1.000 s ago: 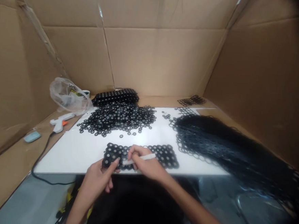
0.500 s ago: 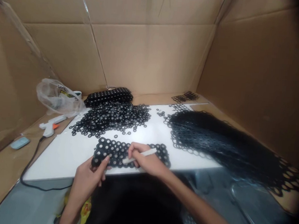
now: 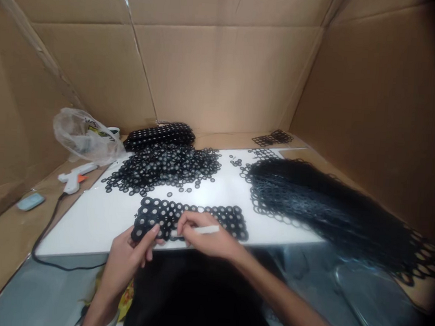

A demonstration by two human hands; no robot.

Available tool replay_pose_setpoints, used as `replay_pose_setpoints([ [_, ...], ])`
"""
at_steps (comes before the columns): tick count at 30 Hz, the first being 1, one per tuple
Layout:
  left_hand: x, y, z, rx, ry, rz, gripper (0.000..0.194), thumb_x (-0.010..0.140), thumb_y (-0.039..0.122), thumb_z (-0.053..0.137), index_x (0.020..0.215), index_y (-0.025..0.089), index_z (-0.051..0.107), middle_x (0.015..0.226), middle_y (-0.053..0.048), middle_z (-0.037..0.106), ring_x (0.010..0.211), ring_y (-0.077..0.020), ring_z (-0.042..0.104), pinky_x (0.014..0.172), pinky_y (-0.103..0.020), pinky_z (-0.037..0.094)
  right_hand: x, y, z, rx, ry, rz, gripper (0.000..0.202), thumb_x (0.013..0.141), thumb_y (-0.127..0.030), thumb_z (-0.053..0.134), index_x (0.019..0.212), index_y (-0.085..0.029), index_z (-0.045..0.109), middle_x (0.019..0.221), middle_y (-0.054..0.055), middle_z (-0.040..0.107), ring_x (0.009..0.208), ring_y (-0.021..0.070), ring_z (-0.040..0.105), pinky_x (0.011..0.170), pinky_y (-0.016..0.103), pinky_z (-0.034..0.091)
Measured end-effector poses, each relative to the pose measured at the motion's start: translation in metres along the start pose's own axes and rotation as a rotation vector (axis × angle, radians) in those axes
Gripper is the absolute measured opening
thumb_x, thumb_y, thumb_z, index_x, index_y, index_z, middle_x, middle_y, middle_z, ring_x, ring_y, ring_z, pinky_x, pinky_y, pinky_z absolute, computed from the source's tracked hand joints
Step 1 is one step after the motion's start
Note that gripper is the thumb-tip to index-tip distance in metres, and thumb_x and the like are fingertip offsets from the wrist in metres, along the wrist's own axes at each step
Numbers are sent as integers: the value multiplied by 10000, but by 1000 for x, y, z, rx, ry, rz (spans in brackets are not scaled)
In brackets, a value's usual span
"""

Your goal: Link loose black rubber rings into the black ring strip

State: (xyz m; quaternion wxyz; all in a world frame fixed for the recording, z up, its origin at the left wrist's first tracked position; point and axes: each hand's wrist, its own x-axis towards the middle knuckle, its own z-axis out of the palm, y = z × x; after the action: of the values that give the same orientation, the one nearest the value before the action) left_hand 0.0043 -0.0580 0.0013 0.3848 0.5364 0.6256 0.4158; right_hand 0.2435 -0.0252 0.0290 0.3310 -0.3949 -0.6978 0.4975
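A black panel of joined rings (image 3: pixel 232 221) lies at the front edge of the white board (image 3: pixel 123 226). My left hand (image 3: pixel 133 251) grips its near left corner, thumb on top and fingers beneath. My right hand (image 3: pixel 205 235) is closed around a white pen-like tool (image 3: pixel 209 229), whose tip is low over the panel's near edge. Several of the panel's holes look filled with pale discs. Behind it is a heap of small black rings (image 3: pixel 168 164). To the right spreads a large pile of black ring mesh (image 3: pixel 312 199).
A white glue gun (image 3: pixel 73 180) with a black cord lies at the left, near a pale blue case (image 3: pixel 31 201). Farther back are a clear plastic bag (image 3: pixel 85 136) and a rolled black mesh (image 3: pixel 163 133). Cardboard walls (image 3: pixel 223 79) enclose the work surface.
My right hand has shifted slightly left along the panel, and the white tool now lies flatter. My left hand keeps its hold. The view has tilted a little.
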Motion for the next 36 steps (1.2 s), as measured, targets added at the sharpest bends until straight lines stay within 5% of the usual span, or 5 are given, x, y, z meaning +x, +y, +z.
replay_pose_setpoints([
  [4, 5, 3, -2, -15, 32, 58, 492, 903, 596, 751, 642, 210, 594, 527, 3, 592, 517, -163, 544, 531, -257, 440, 1, 0, -1, 75, -34, 11, 222, 956, -159, 525, 985, -211, 740, 748, -18, 734, 691, 137, 657, 652, 213, 438],
  [11, 12, 0, -3, -35, 25, 43, 490, 897, 612, 749, 668, 189, 653, 546, -8, 623, 488, -149, 524, 481, -251, 412, -3, 1, -11, 237, 136, 85, 173, 891, -135, 490, 795, -196, 620, 534, -52, 577, 506, 115, 514, 562, 202, 386],
  [26, 10, 2, -1, -237, 66, -45, 508, 838, 552, 845, 620, 204, 546, 519, 6, 548, 625, -187, 620, 485, -224, 365, -5, 5, -14, 185, 115, 61, 163, 882, -131, 485, 813, -199, 616, 590, -40, 613, 552, 123, 537, 565, 211, 383],
  [31, 7, 3, 1, -250, 82, 8, 509, 846, 510, 856, 594, 199, 542, 510, 30, 518, 552, -143, 543, 533, -228, 410, -9, 3, -9, -63, 26, -139, 213, 943, -138, 513, 926, -204, 715, 841, -18, 720, 728, 118, 630, 699, 212, 440],
  [36, 5, 6, 2, -325, 129, -10, 507, 823, 505, 881, 586, 205, 547, 503, 28, 511, 645, -168, 627, 642, -224, 493, -8, 7, -10, 130, 23, 7, 206, 951, -152, 487, 911, -199, 684, 717, -28, 660, 667, 120, 639, 621, 198, 441],
])
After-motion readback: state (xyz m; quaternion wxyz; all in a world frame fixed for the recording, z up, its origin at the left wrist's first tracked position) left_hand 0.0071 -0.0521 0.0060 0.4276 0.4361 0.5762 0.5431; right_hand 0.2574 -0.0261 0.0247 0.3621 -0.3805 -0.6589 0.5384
